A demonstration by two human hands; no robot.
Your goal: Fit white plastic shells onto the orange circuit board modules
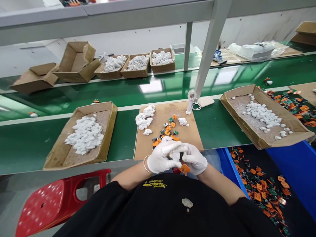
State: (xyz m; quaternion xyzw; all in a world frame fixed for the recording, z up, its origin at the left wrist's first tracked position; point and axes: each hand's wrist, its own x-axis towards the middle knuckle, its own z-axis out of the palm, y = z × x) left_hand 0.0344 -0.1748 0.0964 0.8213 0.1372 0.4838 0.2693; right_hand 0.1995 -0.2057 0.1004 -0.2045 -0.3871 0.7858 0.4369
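Over cardboard, two gloved hands around one white piece

Disposable gloves, thin white rubber, matt; white moulded pieces, plastic, matt. Conveyor belt, smooth glossy green rubber; stool, glossy red plastic. Box trays and backing sheet, brown cardboard, matt, slightly rough.

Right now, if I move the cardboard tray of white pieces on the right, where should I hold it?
Probably the folded near wall of the cardboard tray, coming from your side: that low edge gives the hand a rim, and the white pieces lie mostly mid-tray, away from it.
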